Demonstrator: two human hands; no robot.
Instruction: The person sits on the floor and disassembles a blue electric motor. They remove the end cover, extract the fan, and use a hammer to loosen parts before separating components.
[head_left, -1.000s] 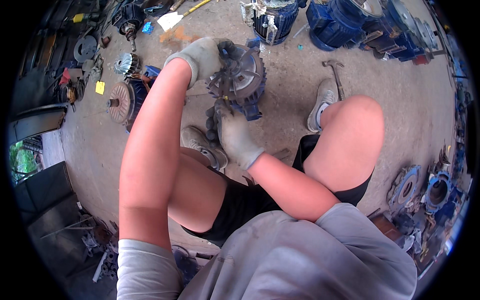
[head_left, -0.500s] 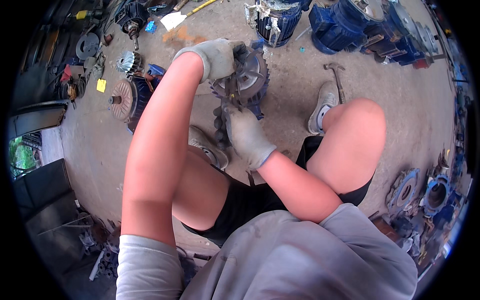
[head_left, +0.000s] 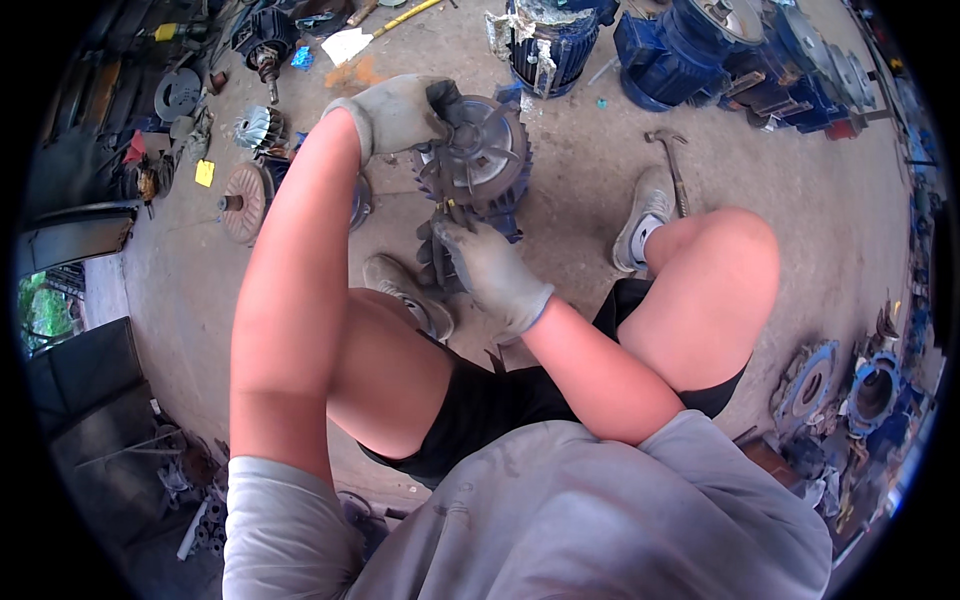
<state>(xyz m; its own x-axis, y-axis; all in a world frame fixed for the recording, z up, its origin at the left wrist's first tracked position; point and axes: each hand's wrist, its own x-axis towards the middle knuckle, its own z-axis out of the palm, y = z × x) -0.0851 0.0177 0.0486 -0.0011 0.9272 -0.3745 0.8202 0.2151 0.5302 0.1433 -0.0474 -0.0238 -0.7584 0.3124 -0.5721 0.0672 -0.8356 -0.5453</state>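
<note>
Nearest the camera, a grey shirt and black shorts filled the lower picture, with bare knees spread to either side. The right hand [head_left: 492, 272], in a grey work glove, was closed around the near end of a small blue electric motor [head_left: 478, 175] that stood on the concrete floor [head_left: 560, 240] between the person's feet; its fingers curled over the dark casing, though what they pinched there was hidden. The left hand [head_left: 395, 112], gloved likewise, pressed against the far left edge of the motor's dark fan [head_left: 478, 155], fingers wrapped over the rim. A grey shoe [head_left: 640, 215] rested to the right of the motor, and a hammer [head_left: 672, 165] lay just beyond it. To the left, a small yellow square tag [head_left: 204, 172] lay on the floor near a rusty round disc [head_left: 243, 202] and a finned rotor [head_left: 256, 127]. Farther off, a white sheet of paper [head_left: 346, 45] lay beside an orange stain, and larger blue motors [head_left: 690, 45] stood along the far edge. The floor was dusty bare concrete, with metal parts strewn about its edges
</note>
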